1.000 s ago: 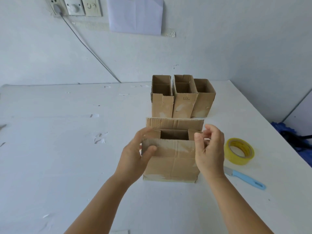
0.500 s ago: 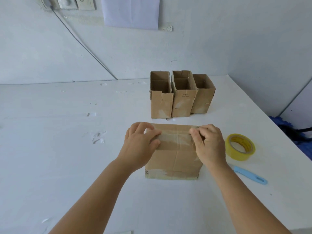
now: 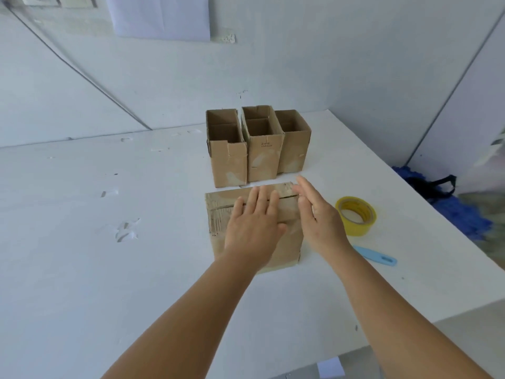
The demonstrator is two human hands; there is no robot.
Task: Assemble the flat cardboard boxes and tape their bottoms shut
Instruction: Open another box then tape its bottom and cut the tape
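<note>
A brown cardboard box [image 3: 218, 212] stands on the white table [image 3: 95, 242] in front of me, its top flaps folded down flat. My left hand [image 3: 255, 222] lies flat on those flaps with straight fingers, pressing them. My right hand [image 3: 314, 212] hovers at the box's right top edge, fingers straight, held edge-on; whether it touches the box I cannot tell. A yellow tape roll [image 3: 355, 216] lies just right of my right hand.
Three assembled open-topped cardboard boxes [image 3: 258, 149] stand in a row behind the box. A light blue cutter [image 3: 375, 256] lies near the table's right edge. Beyond that edge, blue cloth [image 3: 459, 209] sits on the floor. A wall backs the table.
The flaps went from standing open to folded down. Both hands let go of the flap edges; the left now lies flat on top and the right has lifted off to the right.
</note>
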